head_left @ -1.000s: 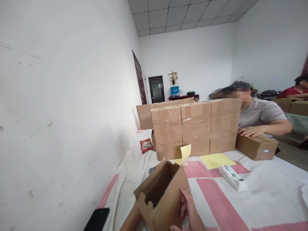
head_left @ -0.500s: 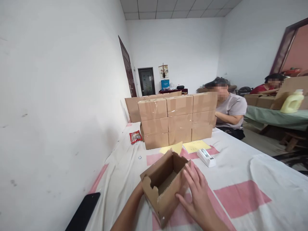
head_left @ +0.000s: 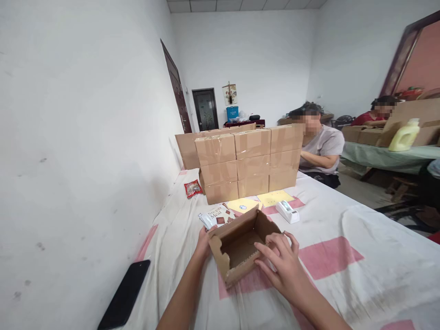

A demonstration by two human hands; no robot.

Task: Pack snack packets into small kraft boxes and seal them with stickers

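An open-topped cardboard box [head_left: 237,276] is tilted between my hands above the cloth-covered table, its inside facing me. My left hand [head_left: 203,244] grips the box's left end; most of its fingers are hidden behind the box. My right hand [head_left: 280,259] pinches the near right wall, with fingers over the rim and thumb outside. Just behind the box and by my left fingertips are printed sachets [head_left: 216,215] reading something like "Super Meal". I cannot tell whether my left hand also holds them.
Stacked taped cartons [head_left: 252,158] stand behind. Nearby are yellow cards [head_left: 275,198], a white device [head_left: 288,211], a red packet [head_left: 193,188] and a black phone [head_left: 125,293] beside the left wall. A co-worker [head_left: 325,146] sits beyond; another person is at the green-covered table [head_left: 395,158].
The box has turned and tilted, showing more of its inside. My right hand went from lying flat against its side to pinching the wall. The sachets have come into view behind it.
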